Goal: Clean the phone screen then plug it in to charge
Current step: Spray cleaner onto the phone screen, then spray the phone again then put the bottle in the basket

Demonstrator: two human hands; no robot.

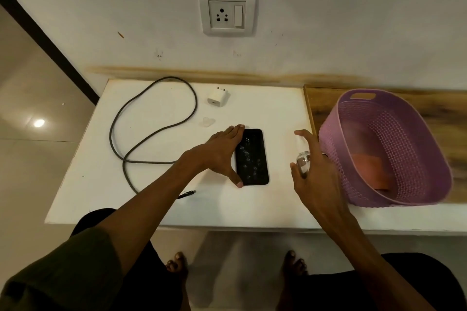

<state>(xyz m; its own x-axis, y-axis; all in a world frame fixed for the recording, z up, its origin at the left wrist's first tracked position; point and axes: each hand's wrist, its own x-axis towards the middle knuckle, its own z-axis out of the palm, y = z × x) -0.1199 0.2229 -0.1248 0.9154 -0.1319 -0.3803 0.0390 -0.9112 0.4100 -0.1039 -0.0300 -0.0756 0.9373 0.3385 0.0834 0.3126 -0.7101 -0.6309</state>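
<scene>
- Phone [252, 156]: lies flat, screen up, on the white desk [164, 209], right of the desk's middle and nearer the front edge than the back. Screen is dark, with pale specks and smears across it.
- Left hand [222, 153]: rests against the phone's left long side; fingers [236, 130] spread, reaching the top left corner, thumb at the bottom left corner. It steadies the phone rather than lifting it.
- Right hand [313, 171]: raised just right of the phone, fingers curled around a small clear spray bottle [303, 160].
- Cable [151, 134]: dark, looped over the left half of the desk, one plug end near the front edge.
- Charger block [218, 97]: white, near the back edge, apart from the cable.
- Basket [336, 159]: purple, on the wooden surface at the desk's right edge, with an orange cloth [371, 171] inside.
- Wall socket [227, 14]: above the back edge, with nothing plugged in.
</scene>
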